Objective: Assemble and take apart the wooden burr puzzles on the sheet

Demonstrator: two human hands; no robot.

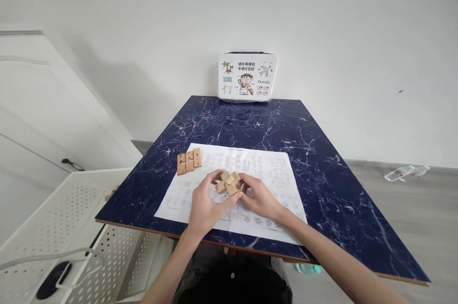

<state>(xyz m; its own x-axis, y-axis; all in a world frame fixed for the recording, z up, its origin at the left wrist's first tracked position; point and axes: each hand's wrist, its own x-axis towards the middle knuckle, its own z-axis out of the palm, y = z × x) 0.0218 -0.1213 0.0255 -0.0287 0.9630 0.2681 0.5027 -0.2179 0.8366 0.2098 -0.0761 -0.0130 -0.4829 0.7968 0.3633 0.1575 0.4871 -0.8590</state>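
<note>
A cluster of pale wooden puzzle blocks (229, 183) sits between my two hands, several pieces crossing each other. My left hand (209, 201) curls round its left side, thumb along the near edge. From the right, my right hand (258, 194) closes its fingers on the other side of the cluster. Beneath them lies a printed instruction sheet (286, 227) with rows of small grey diagrams. At the sheet's upper left corner, three flat brown wooden pieces with cut-outs (189, 161) lie side by side; marks on them look like numbers.
The blue marbled table (243, 125) carries a white cartoon-printed case (246, 77) at its far edge, against the wall. A white perforated cart (39, 213) with a cable and a black oval object (54, 280) stands at the left. Clear plastic packaging (406, 172) lies on the floor at right.
</note>
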